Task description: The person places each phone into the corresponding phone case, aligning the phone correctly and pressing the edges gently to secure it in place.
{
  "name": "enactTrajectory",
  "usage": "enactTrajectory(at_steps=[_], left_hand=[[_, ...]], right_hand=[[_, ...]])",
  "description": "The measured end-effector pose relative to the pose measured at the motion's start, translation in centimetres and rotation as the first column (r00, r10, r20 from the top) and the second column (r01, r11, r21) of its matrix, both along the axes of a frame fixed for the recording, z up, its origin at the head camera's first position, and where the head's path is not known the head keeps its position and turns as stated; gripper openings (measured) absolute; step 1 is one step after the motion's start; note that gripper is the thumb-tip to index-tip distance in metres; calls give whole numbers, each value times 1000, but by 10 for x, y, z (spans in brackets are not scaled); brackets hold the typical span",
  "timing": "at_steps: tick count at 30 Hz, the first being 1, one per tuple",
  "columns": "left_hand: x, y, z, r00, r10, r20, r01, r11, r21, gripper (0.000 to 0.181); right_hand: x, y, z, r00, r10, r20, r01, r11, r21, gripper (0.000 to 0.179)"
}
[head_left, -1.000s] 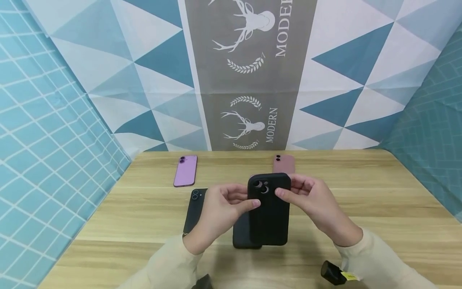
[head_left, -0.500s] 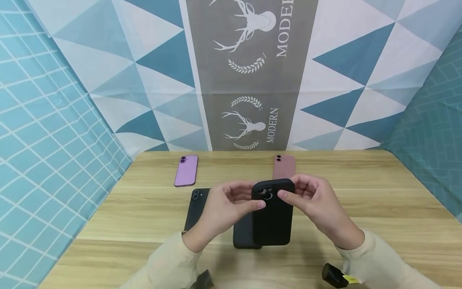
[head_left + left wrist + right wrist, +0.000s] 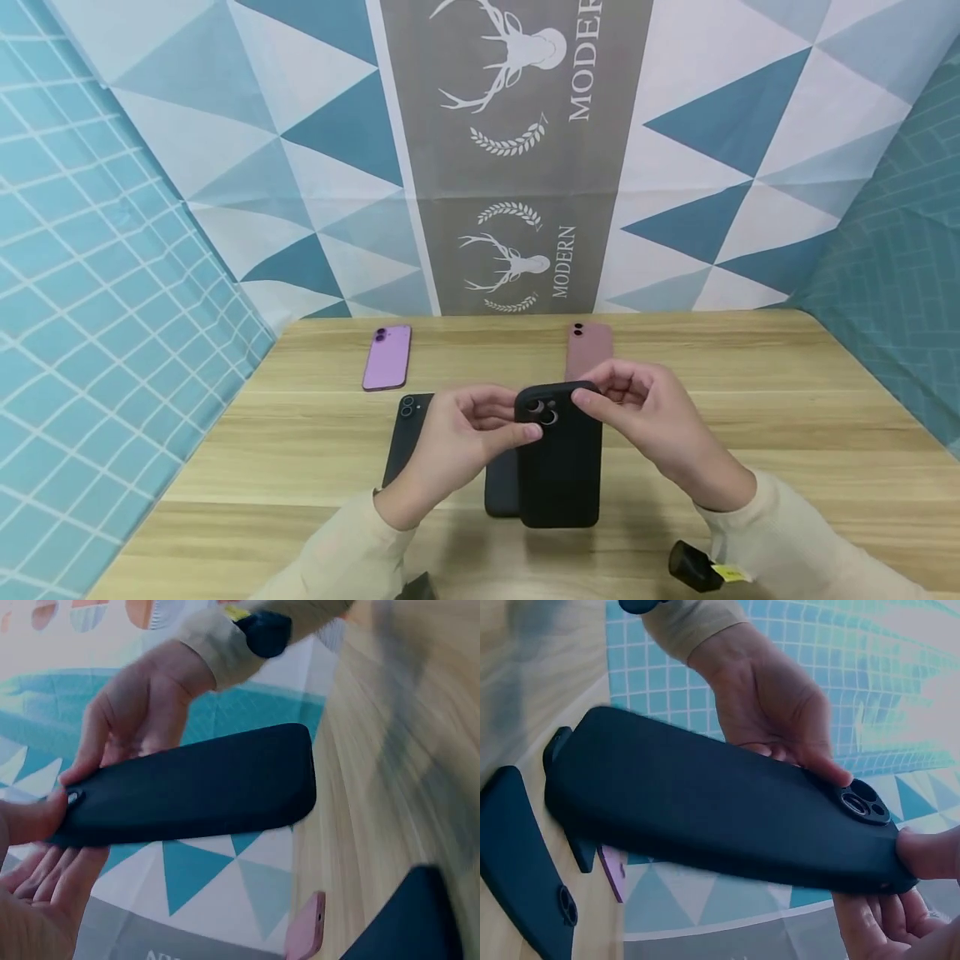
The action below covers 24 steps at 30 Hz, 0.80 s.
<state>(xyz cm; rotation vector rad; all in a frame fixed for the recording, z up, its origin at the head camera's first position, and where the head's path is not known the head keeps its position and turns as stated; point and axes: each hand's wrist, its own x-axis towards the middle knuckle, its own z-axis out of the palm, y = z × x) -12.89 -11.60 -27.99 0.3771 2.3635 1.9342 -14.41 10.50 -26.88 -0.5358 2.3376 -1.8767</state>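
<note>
A black phone in a matte black case (image 3: 562,475) is raised over the table, its back and camera lenses facing me. My left hand (image 3: 468,429) pinches its upper left edge, thumb on the back beside the lenses. At the top right corner, my right hand (image 3: 652,421) pinches it the same way, fingers behind. In the right wrist view the cased phone (image 3: 705,802) slants with its lens end toward both hands. Its front is hidden. Behind it lies a dark phone (image 3: 501,483), partly covered; another dark phone (image 3: 405,433) is partly behind my left hand.
A purple phone (image 3: 387,358) lies at the table's back left, and a pink phone (image 3: 590,346) at the back, beyond my right hand. A patterned cloth backdrop (image 3: 517,167) rises behind the wooden table (image 3: 750,358). Black wrist devices sit at both cuffs.
The cased phone has come down and its tilt has changed slightly, with its lower end now nearer the table's front. Both hands keep their hold; the other phones have stayed put.
</note>
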Motion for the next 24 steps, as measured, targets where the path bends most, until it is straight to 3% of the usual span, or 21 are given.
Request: enactTrajectory(at_steps=[3,6,12,15,18,24], left_hand=[[0,0,1,997,-81,1,81,997,-2,29],[-1,0,4,994,-112,-9,112,994,-9,30],[1,1,8,994,-50,-100,47,999,-27,23],[2,2,7,993,-14,-114,12,1000,-22,21],[2,1,7,996,-9,-90,10,1000,7,20],[3,-1,7,999,-30,23,28,995,96,25]], right_hand=[[3,2,0,998,-8,-66,7,1000,-13,19],[5,3,-1,996,-11,-92,8,1000,-27,17],[4,4,-2,995,7,-98,-12,998,-55,11],[2,4,-2,997,44,-64,-48,996,-68,7],[1,4,-2,997,79,-21,-81,993,-81,6],[0,5,-1,992,113,50,-109,991,-76,18]])
